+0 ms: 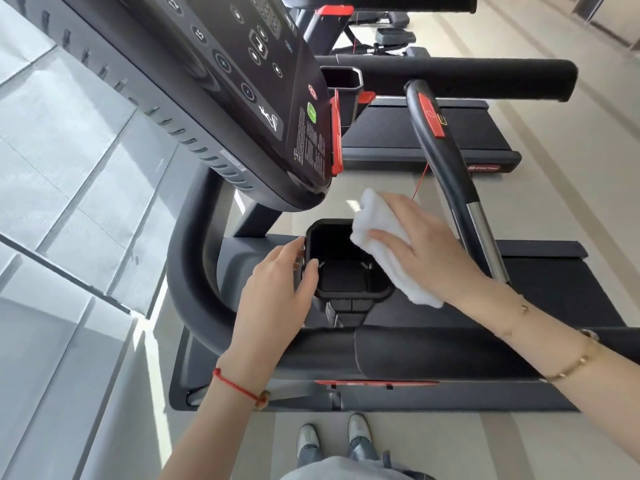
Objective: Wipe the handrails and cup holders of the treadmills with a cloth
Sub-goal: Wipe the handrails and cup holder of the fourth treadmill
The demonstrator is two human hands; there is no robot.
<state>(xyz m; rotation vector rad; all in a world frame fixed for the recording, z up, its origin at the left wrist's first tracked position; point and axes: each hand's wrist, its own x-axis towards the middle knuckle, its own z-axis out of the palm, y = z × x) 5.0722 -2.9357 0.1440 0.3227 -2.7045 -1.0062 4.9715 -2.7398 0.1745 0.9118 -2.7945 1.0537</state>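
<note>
The cloth point(381, 237) is looking like fluffy white terry; the cup holder point(346, 258) is showing matt black plastic (console point(263, 84) glossy), handrail point(450, 77) foam-padded.

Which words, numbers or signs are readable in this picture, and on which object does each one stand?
"15": round button on the console.
"12": round button, same console.
"+": round button, same console.
Dense text block on the console: too small to read.
Red label on the far treadmill's deck: blurred, unreadable.
</note>
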